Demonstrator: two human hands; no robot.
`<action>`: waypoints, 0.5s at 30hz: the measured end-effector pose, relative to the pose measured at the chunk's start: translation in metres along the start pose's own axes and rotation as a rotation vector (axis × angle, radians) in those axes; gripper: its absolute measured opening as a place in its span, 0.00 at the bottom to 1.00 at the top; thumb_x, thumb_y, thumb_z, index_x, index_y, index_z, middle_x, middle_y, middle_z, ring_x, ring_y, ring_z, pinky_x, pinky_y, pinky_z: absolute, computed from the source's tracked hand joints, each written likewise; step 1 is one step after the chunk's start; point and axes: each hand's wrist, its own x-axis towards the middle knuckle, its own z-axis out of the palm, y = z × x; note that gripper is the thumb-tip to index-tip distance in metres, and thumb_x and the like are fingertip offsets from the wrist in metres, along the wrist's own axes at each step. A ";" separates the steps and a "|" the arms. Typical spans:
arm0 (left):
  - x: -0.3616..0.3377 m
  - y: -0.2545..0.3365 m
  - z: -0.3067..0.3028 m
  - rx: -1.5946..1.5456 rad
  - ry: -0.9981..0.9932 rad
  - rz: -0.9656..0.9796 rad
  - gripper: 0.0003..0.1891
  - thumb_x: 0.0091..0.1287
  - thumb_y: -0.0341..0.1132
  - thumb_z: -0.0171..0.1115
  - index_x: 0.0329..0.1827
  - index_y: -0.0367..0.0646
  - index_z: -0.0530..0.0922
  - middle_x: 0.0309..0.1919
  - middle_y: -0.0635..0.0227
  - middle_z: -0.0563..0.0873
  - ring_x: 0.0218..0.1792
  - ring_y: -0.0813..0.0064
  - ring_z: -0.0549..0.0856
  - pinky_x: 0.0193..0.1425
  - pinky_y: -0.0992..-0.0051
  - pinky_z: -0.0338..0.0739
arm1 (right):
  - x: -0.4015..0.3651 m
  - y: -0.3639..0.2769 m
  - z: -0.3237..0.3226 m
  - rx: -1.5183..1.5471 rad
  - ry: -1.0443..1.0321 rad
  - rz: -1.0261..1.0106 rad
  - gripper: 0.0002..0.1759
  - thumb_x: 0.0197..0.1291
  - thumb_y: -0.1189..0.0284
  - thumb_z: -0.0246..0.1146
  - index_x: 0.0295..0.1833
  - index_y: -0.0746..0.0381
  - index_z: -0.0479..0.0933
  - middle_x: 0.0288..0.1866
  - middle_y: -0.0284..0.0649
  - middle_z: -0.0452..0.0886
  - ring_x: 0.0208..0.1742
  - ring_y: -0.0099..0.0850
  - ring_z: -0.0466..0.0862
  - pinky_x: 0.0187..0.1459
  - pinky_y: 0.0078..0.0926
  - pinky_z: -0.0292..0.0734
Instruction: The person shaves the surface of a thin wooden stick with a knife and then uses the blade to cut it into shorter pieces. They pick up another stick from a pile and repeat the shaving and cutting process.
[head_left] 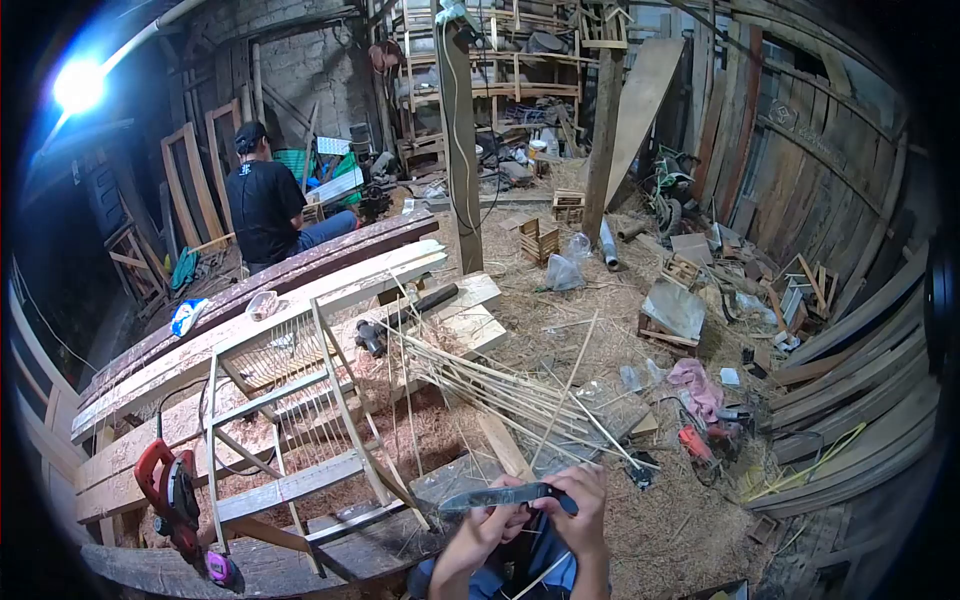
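Nearest, to the right of the frame (292, 485) and at its near end, the right hand (578, 497) is closed around the dark handle of the knife (482, 498), whose blade points toward the frame. The left hand (492, 524) has its fingers bunched together at the blade; whether they pinch the blade or a thin piece against it, I cannot tell. A pale strip (543, 577) shows below the hands, over the lap. The frame, a light wooden piece with thin rods, rests tilted on the table (115, 562). Just beside its near left corner are a red power tool (170, 490) and a purple tape measure (218, 567). To the right of the frame, thin sticks (500, 388) lie in a loose, crossing pile, their far ends near a hammer (370, 338) at the frame's far right side. Well apart to the right of the frame, a red tool (697, 445) lies on the floor (640, 515) near a pink cloth (697, 388). Beyond the frame are long planks (250, 322), then an upright post (459, 150). Farther, beyond the planks and left of the post, a person (265, 200) in a dark shirt and cap sits turned away. Shelves (490, 90) stand farthest back.
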 end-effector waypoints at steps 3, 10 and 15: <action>0.001 -0.001 0.002 0.101 0.005 0.029 0.07 0.81 0.36 0.54 0.50 0.42 0.73 0.26 0.80 0.68 0.23 0.90 0.62 0.24 0.85 0.53 | 0.003 0.000 -0.005 -0.010 -0.008 0.011 0.19 0.52 0.52 0.75 0.36 0.57 0.86 0.34 0.31 0.84 0.40 0.34 0.79 0.50 0.36 0.67; -0.004 0.001 0.006 0.100 -0.120 -0.022 0.11 0.80 0.38 0.55 0.46 0.38 0.75 0.23 0.82 0.65 0.20 0.90 0.60 0.22 0.82 0.53 | -0.002 0.021 -0.020 -0.014 0.058 -0.007 0.21 0.50 0.50 0.75 0.36 0.57 0.85 0.34 0.31 0.84 0.40 0.34 0.79 0.53 0.36 0.67; -0.004 0.012 0.000 0.113 -0.206 -0.059 0.12 0.80 0.40 0.56 0.46 0.38 0.75 0.23 0.82 0.64 0.21 0.90 0.60 0.23 0.82 0.53 | -0.010 0.052 -0.045 -0.218 0.289 0.108 0.23 0.58 0.49 0.72 0.37 0.60 0.84 0.34 0.36 0.82 0.40 0.39 0.78 0.52 0.40 0.67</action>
